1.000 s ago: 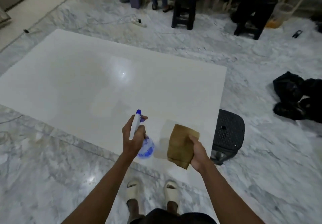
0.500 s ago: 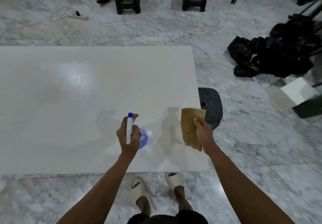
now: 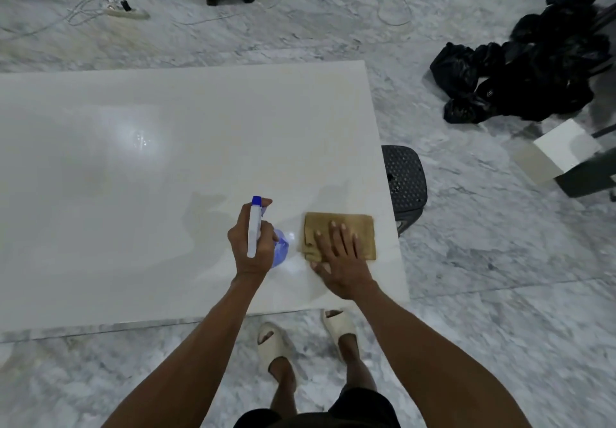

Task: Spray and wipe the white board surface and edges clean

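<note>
Both of your hands are over the near right part of the white board, which lies flat on the marble floor. Your left hand is closed around the neck of a spray bottle, its white and blue head pointing away from you and its blue translucent body showing just to the right of your knuckles. Your right hand lies flat with fingers spread, palm down on a folded tan cloth, pressing it against the board close to the right edge. The cloth sits just beside the bottle, not touching it. A black perforated stool pokes out from under the board's right edge. Your feet in pale slides stand at the near edge. Black bags lie well apart to the right.
</note>
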The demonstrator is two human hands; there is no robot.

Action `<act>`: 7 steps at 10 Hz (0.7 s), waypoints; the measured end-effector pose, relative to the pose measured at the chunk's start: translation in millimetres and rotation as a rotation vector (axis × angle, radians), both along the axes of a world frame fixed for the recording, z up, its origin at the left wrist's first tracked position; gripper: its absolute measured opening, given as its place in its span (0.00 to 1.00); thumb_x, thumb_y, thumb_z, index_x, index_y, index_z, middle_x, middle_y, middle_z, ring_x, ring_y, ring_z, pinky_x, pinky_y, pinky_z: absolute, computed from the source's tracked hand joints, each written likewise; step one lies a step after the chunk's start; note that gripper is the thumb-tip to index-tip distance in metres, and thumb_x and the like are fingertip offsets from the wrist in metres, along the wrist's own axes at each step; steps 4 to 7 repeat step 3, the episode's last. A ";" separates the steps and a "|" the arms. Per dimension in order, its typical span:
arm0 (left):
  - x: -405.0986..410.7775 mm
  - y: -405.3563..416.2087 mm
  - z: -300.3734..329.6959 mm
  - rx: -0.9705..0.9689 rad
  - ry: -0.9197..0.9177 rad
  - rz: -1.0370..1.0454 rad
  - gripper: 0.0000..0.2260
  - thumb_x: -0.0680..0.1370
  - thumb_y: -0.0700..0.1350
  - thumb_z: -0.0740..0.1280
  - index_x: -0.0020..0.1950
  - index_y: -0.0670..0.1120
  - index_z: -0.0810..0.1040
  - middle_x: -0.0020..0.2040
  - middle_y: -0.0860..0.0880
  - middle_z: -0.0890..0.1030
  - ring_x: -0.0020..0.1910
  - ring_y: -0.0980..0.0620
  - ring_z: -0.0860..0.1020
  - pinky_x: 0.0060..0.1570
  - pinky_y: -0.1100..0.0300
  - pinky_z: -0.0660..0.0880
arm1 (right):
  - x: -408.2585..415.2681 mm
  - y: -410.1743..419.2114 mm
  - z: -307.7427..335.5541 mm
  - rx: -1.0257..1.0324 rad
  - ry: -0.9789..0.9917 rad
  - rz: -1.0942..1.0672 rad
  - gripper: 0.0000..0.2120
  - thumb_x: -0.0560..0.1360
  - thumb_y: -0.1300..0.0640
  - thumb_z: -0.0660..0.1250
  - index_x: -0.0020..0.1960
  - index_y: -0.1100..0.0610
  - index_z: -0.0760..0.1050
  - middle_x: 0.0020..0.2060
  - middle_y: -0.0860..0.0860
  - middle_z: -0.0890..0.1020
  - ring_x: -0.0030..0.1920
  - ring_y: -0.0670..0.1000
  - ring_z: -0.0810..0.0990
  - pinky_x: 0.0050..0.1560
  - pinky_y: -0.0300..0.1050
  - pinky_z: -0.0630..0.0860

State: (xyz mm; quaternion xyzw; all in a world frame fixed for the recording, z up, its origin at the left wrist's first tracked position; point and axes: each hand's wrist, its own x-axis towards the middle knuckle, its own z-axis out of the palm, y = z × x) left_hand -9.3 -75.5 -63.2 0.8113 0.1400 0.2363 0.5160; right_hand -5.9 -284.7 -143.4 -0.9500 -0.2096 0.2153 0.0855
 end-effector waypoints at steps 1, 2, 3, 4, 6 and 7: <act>-5.6 0.4 6.1 0.013 -0.005 -0.024 0.14 0.74 0.29 0.64 0.58 0.39 0.79 0.55 0.56 0.84 0.33 0.61 0.80 0.33 0.61 0.78 | 3.8 -2.5 2.2 -0.058 0.075 0.027 0.36 0.78 0.32 0.41 0.80 0.46 0.38 0.79 0.54 0.35 0.78 0.57 0.34 0.77 0.59 0.37; -8.8 3.5 8.9 0.011 0.049 -0.094 0.21 0.74 0.34 0.67 0.67 0.43 0.74 0.59 0.55 0.82 0.45 0.64 0.82 0.44 0.68 0.78 | 10.5 7.1 12.3 -0.078 0.079 -0.018 0.31 0.81 0.37 0.41 0.80 0.47 0.38 0.79 0.55 0.36 0.79 0.58 0.36 0.77 0.60 0.39; -32.1 7.0 6.0 -0.106 0.233 -0.096 0.32 0.74 0.41 0.75 0.75 0.44 0.68 0.62 0.56 0.81 0.59 0.59 0.80 0.59 0.64 0.75 | -2.6 12.6 27.0 0.011 0.090 -0.170 0.29 0.81 0.42 0.40 0.80 0.51 0.49 0.80 0.55 0.49 0.80 0.58 0.46 0.77 0.59 0.46; -32.1 7.0 6.0 -0.106 0.233 -0.096 0.32 0.74 0.41 0.75 0.75 0.44 0.68 0.62 0.56 0.81 0.59 0.59 0.80 0.59 0.64 0.75 | -2.6 12.6 27.0 0.011 0.090 -0.170 0.29 0.81 0.42 0.40 0.80 0.51 0.49 0.80 0.55 0.49 0.80 0.58 0.46 0.77 0.59 0.46; -32.1 7.0 6.0 -0.106 0.233 -0.096 0.32 0.74 0.41 0.75 0.75 0.44 0.68 0.62 0.56 0.81 0.59 0.59 0.80 0.59 0.64 0.75 | -2.6 12.6 27.0 0.011 0.090 -0.170 0.29 0.81 0.42 0.40 0.80 0.51 0.49 0.80 0.55 0.49 0.80 0.58 0.46 0.77 0.59 0.46; -32.1 7.0 6.0 -0.106 0.233 -0.096 0.32 0.74 0.41 0.75 0.75 0.44 0.68 0.62 0.56 0.81 0.59 0.59 0.80 0.59 0.64 0.75 | -2.6 12.6 27.0 0.011 0.090 -0.170 0.29 0.81 0.42 0.40 0.80 0.51 0.49 0.80 0.55 0.49 0.80 0.58 0.46 0.77 0.59 0.46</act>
